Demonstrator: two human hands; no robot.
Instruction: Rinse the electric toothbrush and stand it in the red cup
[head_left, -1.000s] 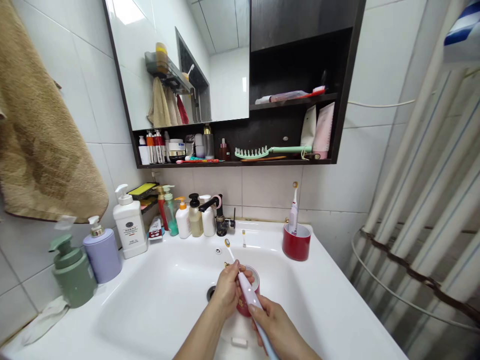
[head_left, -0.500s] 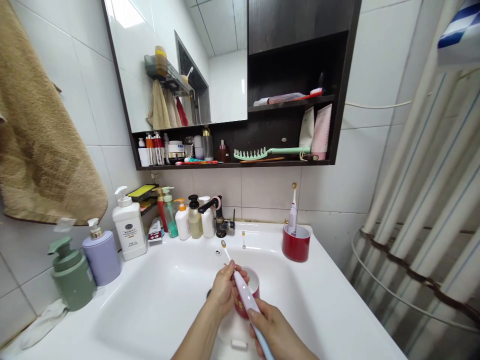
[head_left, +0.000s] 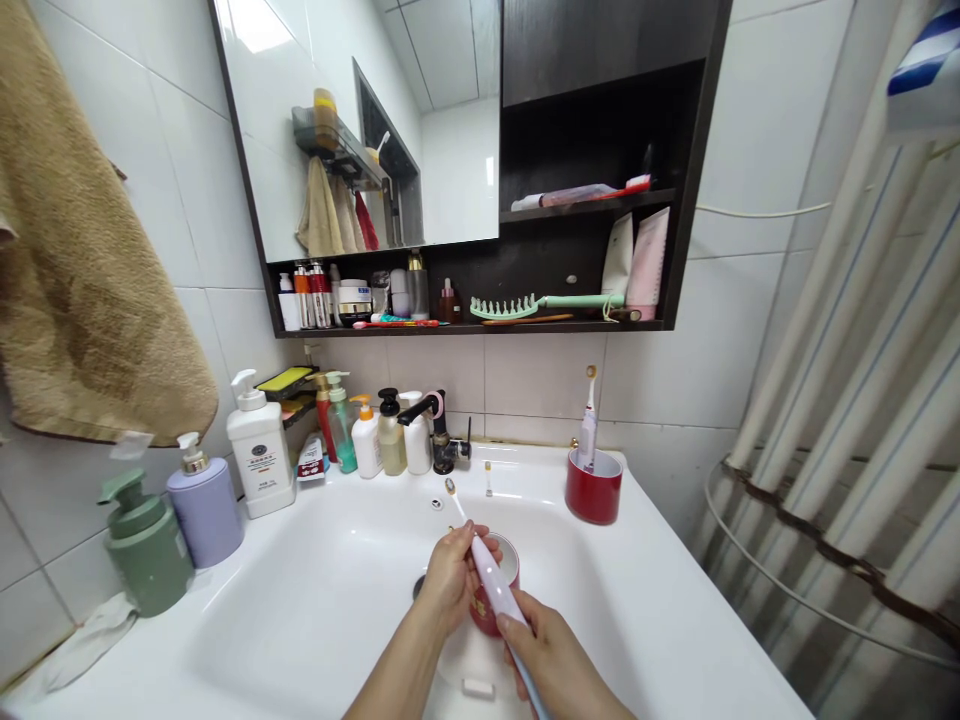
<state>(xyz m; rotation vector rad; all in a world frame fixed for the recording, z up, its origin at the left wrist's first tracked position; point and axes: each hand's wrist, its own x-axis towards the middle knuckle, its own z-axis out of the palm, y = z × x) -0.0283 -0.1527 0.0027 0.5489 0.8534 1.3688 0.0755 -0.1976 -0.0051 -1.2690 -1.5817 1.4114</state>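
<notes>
An electric toothbrush [head_left: 495, 577], pink shading to pale blue, is held slantwise over the sink [head_left: 330, 580], its round bristle head pointing at the faucet. My right hand [head_left: 559, 645] is wrapped around the lower handle. At the neck, the fingers of my left hand [head_left: 454, 565] close around the joint below the brush head. Beneath my hands, a red cup [head_left: 512, 565] with a white inside sits in the basin, partly hidden by them. A second electric toothbrush [head_left: 588, 435] stands upright in a red holder [head_left: 592, 495] on the right rim.
A black faucet [head_left: 442, 440] stands behind the basin. Several pump bottles [head_left: 366, 440] line the left rim, with a large white one [head_left: 260, 455]. Above hangs a dark cabinet [head_left: 592, 225] with a mirror; pipes [head_left: 840, 430] run at the right.
The view has shifted slightly. The brush head has turned a little about its axis, and both hands keep their places on the toothbrush.
</notes>
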